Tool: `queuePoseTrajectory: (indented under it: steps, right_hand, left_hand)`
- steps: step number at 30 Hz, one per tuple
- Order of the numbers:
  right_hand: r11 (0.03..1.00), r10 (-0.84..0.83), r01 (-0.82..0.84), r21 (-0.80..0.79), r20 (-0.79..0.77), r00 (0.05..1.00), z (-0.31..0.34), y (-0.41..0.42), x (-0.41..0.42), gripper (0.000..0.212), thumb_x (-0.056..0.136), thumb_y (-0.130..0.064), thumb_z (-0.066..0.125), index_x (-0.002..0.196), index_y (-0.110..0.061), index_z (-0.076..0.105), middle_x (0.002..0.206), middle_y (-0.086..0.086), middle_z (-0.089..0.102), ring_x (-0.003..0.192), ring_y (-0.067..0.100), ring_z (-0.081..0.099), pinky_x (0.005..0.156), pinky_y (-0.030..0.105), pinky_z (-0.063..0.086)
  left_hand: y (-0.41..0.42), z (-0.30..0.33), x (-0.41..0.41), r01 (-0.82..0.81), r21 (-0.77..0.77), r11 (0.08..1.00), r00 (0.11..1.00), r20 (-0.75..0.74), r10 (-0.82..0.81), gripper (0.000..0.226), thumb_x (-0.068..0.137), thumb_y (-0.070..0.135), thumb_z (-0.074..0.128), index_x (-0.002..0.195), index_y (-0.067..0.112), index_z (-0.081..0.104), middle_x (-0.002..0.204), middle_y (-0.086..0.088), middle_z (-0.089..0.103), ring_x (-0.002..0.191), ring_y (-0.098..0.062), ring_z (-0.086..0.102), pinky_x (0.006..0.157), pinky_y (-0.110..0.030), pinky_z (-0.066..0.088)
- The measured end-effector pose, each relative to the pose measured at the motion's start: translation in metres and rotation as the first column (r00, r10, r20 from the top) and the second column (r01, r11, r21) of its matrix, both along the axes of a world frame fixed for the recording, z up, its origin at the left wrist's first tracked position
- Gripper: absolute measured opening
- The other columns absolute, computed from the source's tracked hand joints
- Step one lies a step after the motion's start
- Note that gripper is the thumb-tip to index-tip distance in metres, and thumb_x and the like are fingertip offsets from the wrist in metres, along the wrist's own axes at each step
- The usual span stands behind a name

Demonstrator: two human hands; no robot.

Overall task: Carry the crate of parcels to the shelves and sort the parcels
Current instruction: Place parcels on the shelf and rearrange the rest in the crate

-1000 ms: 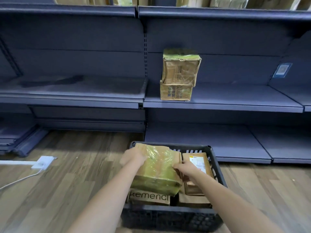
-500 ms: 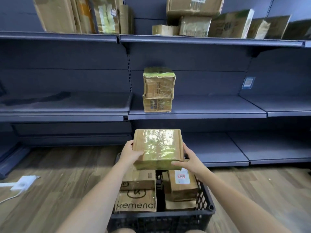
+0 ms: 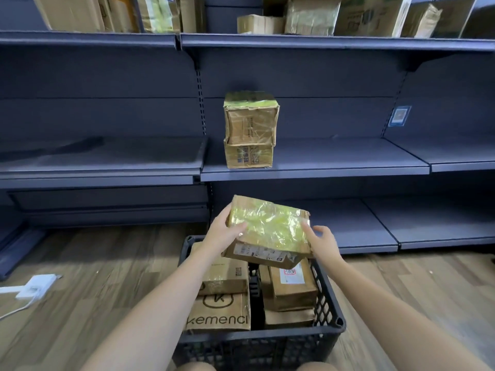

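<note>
Both bare forearms reached forward and inward, left hand clasped around the near-left corner of a tilted parcel, thumb on top, right hand at its right edge, fingers loosely spread, contact unclear

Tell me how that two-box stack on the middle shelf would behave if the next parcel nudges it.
The stack probably tips before it slides: it is tall and narrow, and its upper box overhangs the smaller lower box. The upper box looks dented and film-wrapped, so it may skid off the lower one.
</note>
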State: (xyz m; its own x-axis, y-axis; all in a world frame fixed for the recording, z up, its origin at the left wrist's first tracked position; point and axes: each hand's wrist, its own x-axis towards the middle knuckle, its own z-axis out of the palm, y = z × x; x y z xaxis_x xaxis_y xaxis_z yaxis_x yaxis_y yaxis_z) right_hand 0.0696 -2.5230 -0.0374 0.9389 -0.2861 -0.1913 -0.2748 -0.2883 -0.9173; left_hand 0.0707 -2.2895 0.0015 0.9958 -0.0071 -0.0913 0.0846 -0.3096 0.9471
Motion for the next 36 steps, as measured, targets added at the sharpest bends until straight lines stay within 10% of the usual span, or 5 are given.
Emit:
queuePoseTrajectory:
  steps: [8, 19, 24, 28, 36]
  right_hand:
    - [0.928, 0.368, -0.366, -0.067, 0.012, 0.93, -0.007, -0.011, -0.005, 0.062, 0.081, -0.035, 0.072, 0.136, -0.025, 0.047, 0.123, -0.001, 0.064, 0.117, 0.019, 0.058, 0.095, 0.037, 0.051]
    - [0.994, 0.046, -0.042, -0.097, 0.041, 0.998, -0.025, -0.015, -0.004, 0.034, 0.09, -0.044, 0.057, 0.11, -0.017, 0.061, 0.094, 0.002, 0.07, 0.091, 0.022, 0.068, 0.083, 0.045, 0.057]
    - [0.974, 0.213, -0.205, 0.096, -0.08, 0.974, -0.029, -0.023, -0.011, 0.039, 0.092, -0.041, 0.056, 0.128, -0.027, 0.052, 0.087, 0.003, 0.068, 0.051, 0.005, 0.061, 0.049, 0.021, 0.05]
    - [0.91, 0.368, -0.327, 0.255, -0.137, 0.92, -0.029, -0.031, -0.009, 0.037, 0.084, -0.044, 0.067, 0.117, -0.034, 0.054, 0.114, 0.006, 0.068, 0.101, 0.022, 0.067, 0.083, 0.044, 0.058]
    - [0.894, 0.3, -0.241, 0.377, -0.105, 0.948, -0.037, -0.034, -0.023, 0.022, 0.09, -0.025, 0.063, 0.11, -0.022, 0.056, 0.104, 0.01, 0.07, 0.085, 0.023, 0.068, 0.072, 0.04, 0.06]
  left_hand:
    - [-0.001, -0.011, 0.008, -0.247, 0.152, 0.957, 0.964, -0.063, 0.259, 0.055, 0.088, 0.043, 0.061, 0.128, 0.009, 0.044, 0.123, -0.006, 0.055, 0.097, -0.017, 0.052, 0.078, -0.03, 0.04]
    - [-0.006, -0.027, 0.013, 0.03, 0.157, 0.987, 1.0, 0.006, -0.031, 0.058, 0.096, 0.013, 0.051, 0.148, 0.027, 0.03, 0.143, 0.005, 0.046, 0.117, -0.012, 0.05, 0.092, -0.025, 0.043]
    - [-0.005, -0.034, 0.015, 0.01, 0.289, 0.957, 0.998, 0.064, -0.03, 0.048, 0.1, 0.014, 0.04, 0.147, 0.024, 0.035, 0.148, 0.002, 0.044, 0.131, -0.018, 0.046, 0.095, -0.024, 0.041]
    - [-0.003, -0.034, 0.021, -0.048, 0.283, 0.958, 0.998, 0.055, 0.034, 0.035, 0.1, 0.017, 0.043, 0.134, 0.014, 0.05, 0.131, -0.003, 0.058, 0.115, -0.019, 0.055, 0.089, -0.028, 0.043]
    - [-0.022, -0.036, 0.041, -0.099, 0.256, 0.962, 0.993, 0.087, 0.079, 0.017, 0.091, 0.03, 0.06, 0.103, 0.02, 0.067, 0.099, 0.003, 0.069, 0.101, -0.019, 0.062, 0.082, -0.031, 0.048]
